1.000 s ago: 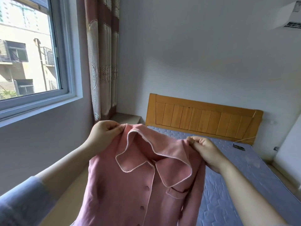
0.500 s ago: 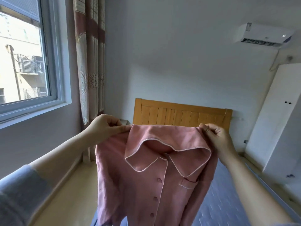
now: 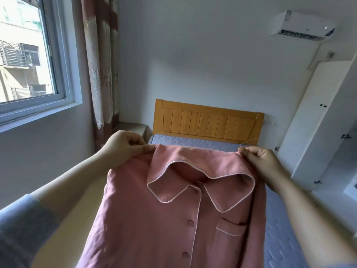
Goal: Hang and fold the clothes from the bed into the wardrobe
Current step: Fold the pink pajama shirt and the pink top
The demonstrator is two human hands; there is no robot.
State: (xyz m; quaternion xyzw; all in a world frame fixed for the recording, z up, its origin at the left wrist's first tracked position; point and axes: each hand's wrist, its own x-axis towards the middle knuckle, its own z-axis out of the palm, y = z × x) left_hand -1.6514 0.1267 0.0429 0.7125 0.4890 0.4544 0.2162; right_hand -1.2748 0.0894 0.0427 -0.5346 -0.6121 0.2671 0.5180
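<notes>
Pink shirt [image 3: 164,219] over bed [image 3: 193,142]; L grip [image 3: 123,147], R grip [image 3: 264,161] each pinching shoulder; wardrobe [image 3: 318,113] at right.

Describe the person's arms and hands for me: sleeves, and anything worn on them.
The left hand and right hand are bare, with no glove, ring or watch showing. The left arm wears a soft grey-blue left sleeve, which ends partway up and leaves the forearm uncovered. The right forearm is uncovered too. Only a sliver of a similar bluish right sleeve shows at the bottom corner.
</notes>
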